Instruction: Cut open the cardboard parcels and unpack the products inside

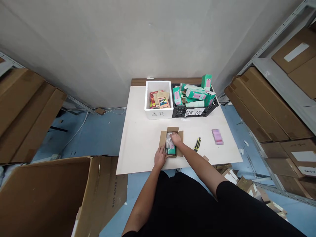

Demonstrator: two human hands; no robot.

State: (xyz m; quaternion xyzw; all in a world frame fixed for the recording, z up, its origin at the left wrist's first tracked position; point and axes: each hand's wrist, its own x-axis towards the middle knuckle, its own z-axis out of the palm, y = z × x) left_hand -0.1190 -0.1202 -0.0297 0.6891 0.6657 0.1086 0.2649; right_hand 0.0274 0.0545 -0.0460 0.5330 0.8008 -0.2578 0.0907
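Note:
A small open cardboard box (163, 138) stands near the table's front edge, its flaps folded out. Inside it lie a green box (171, 151) and crumpled white packing material (169, 141). My left hand (160, 157) grips the near left edge of the cardboard box. My right hand (176, 138) reaches in from the right, its curled fingers at the white packing material; the fingertips are partly hidden. To the right of the box lies a yellow and black utility knife (197, 144), untouched.
Behind the box stand a white foam bin (158, 114) with booklets and a black crate (177, 113) of green boxes. A pixelated pink item (217, 136) lies at the table's right. A large open carton (90, 184) is at left; shelves of cartons (269, 108) stand right.

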